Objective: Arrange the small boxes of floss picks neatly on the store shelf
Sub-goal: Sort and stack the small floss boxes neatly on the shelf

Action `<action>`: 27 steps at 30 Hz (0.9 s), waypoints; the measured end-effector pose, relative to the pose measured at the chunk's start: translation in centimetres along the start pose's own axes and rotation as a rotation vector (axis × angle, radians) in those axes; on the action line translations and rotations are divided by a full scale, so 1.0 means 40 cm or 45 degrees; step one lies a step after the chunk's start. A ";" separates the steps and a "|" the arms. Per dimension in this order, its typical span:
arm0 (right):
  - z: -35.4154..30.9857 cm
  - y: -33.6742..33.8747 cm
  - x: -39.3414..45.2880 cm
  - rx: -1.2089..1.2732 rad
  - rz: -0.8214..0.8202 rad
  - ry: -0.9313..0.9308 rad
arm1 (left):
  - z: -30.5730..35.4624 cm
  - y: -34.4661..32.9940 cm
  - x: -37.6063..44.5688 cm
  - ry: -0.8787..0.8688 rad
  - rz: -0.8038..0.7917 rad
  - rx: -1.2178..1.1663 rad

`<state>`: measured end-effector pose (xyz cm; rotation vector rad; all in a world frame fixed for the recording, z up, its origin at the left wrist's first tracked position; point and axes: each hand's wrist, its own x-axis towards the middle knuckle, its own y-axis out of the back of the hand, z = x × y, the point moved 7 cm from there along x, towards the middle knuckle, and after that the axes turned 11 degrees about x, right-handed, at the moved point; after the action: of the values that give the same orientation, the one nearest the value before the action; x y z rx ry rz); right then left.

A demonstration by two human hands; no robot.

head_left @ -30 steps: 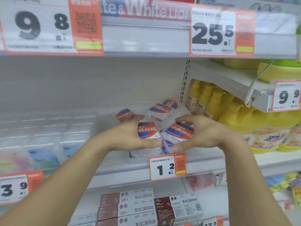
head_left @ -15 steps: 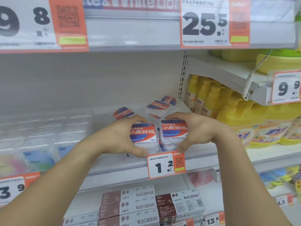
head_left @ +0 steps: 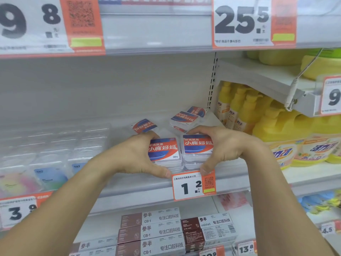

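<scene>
Squaring two stacks of floss-pick boxes at the shelf [head_left: 230, 174] front edge

Left hand [head_left: 132, 156] clasps left stack [head_left: 164, 150]; right hand [head_left: 227, 146] clasps right stack [head_left: 197, 146]; press evenly, probably aligning labels; rear loose boxes [head_left: 184, 118] remain askew.

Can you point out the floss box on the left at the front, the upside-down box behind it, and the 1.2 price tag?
Left front floss box [head_left: 163, 149]: head view, on its red and blue lid label.
Upside-down box [head_left: 144, 126]: head view, on its label.
1.2 price tag [head_left: 188, 187]: head view, on the white part by the digits.
</scene>
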<state>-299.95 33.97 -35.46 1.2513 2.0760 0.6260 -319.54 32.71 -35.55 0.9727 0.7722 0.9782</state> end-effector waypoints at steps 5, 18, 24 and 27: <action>-0.022 -0.015 0.002 -0.064 0.003 0.053 | 0.007 0.006 -0.005 -0.005 0.005 0.068; -0.023 -0.022 0.000 -0.061 0.010 0.004 | 0.025 -0.017 0.005 0.023 0.062 0.062; -0.034 -0.030 0.008 -0.103 -0.007 0.009 | 0.016 -0.012 -0.002 0.061 0.036 0.076; -0.021 -0.025 -0.005 -0.005 -0.059 -0.023 | 0.019 -0.021 -0.008 0.074 -0.021 0.080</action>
<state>-301.09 33.30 -35.49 1.1987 2.0814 0.5954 -318.73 31.99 -36.02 0.9939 0.8622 0.9762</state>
